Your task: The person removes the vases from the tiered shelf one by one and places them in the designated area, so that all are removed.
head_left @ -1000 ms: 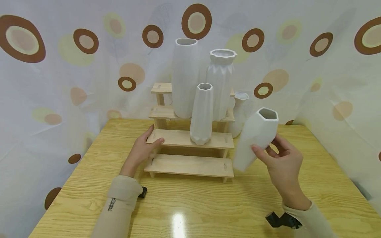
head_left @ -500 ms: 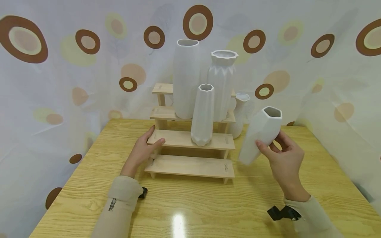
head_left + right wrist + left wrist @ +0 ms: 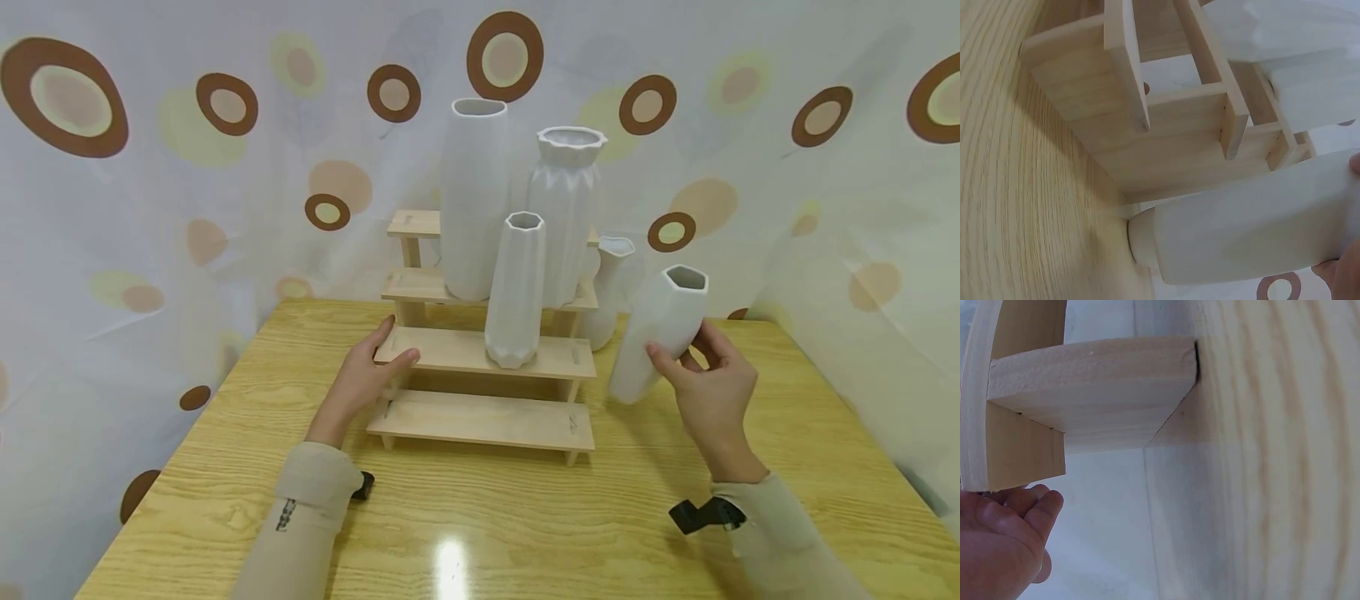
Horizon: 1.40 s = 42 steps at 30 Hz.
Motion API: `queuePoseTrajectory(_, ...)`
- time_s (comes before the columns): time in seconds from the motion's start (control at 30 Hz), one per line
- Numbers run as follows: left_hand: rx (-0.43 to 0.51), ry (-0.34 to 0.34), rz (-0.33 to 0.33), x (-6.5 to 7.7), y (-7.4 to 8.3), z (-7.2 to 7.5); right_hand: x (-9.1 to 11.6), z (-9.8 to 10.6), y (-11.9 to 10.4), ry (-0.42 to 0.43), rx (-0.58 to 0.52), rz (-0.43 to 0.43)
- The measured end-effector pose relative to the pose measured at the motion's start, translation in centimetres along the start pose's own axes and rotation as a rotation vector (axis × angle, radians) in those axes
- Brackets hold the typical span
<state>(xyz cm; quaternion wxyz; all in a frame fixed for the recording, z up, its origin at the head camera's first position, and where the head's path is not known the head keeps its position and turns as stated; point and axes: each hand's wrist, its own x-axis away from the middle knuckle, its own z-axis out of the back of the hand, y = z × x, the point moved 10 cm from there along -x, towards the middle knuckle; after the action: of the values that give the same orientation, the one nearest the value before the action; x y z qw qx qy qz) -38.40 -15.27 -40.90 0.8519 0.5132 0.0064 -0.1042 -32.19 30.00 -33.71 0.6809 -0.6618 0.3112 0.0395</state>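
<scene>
Gripping a tilted white vase: right hand, beside the rack. Left hand rests flat-fingered on rack's second step.

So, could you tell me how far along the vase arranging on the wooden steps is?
Three white vases already stand on the stepped shelf. The right hand holds a faceted vase tilted beside it while the left hand steadies the shelf. The lowest step is bare, and a small vase sits behind.
</scene>
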Motion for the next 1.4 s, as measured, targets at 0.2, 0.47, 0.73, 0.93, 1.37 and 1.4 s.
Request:
queuePoseTrajectory(0.2,0.013,-0.010,0.003,0.2,0.6,0.0,-0.9,0.2,1.0,0.013,0.018,-0.005)
queuePoseTrajectory(0.47,0.008,0.002,-0.002,0.0,0.1,0.0,-1.9,0.4,1.8,0.052,0.062,-0.027)
queuePoseTrajectory(0.73,0.008,0.003,0.017,0.1,0.1,0.1,-2.8,0.5,3.0,0.079,0.082,-0.040)
queuePoseTrajectory(0.93,-0.007,0.002,0.002,0.1,0.1,0.1,-3.5,0.4,3.7,0.106,0.070,-0.045)
queuePoseTrajectory(1.37,-0.006,0.008,0.003,0.1,0.2,0.2,-5.0,0.1,6.0,0.158,0.100,-0.025)
queuePoseTrajectory(1.4,-0.005,0.007,0.001,0.0,0.2,0.1,-5.1,0.1,6.2,0.164,0.097,-0.032)
